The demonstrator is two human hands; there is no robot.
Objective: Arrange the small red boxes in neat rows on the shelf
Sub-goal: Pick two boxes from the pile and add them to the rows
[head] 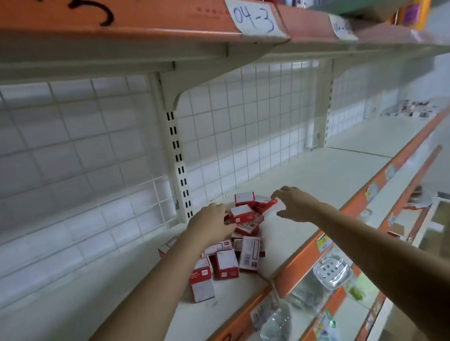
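Red boxes (241,234) — cardboard cuboids jumbled; left hand (209,224) resting on them.

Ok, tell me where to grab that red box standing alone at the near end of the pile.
Pinch the nearest red box across its two broad side faces near the top, coming from above. It stands upright at the pile's front, its near and shelf-edge sides free, while the left forearm crosses just behind it, so the right hand probably suits best.

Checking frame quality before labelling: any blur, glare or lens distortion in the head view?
Head view: strong wide-angle bend in the upper shelf edge; right side smeared and soft; red boxes slightly soft, print unreadable; left hand and right hand mildly blurred; lighting flat, no hard glare.
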